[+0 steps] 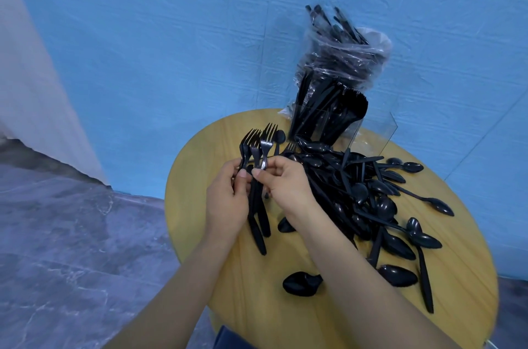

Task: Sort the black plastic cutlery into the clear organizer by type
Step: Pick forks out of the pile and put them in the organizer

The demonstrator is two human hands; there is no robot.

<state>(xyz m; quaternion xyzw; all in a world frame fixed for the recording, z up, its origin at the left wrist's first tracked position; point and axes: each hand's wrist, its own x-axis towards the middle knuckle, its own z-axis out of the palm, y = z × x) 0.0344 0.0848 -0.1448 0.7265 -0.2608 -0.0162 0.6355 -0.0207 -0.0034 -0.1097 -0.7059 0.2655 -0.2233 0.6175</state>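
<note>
My left hand (pixel 225 200) grips a bunch of black plastic forks (pixel 257 148), tines up, handles hanging below the palm. My right hand (pixel 283 180) pinches the neck of the rightmost fork in that bunch. A heap of black spoons and other cutlery (pixel 368 200) lies on the round wooden table (pixel 200 154) right of my hands. The clear organizer (pixel 374 131) stands at the table's far edge, with black cutlery upright in its left part. Behind it a clear plastic bag (pixel 343 51) holds more black cutlery.
A blue wall rises behind the table. Grey marbled floor lies to the left, beside a white wall. Loose spoons (pixel 397 274) are scattered toward the table's near right rim. One spoon bowl (pixel 300 283) lies close under my right forearm.
</note>
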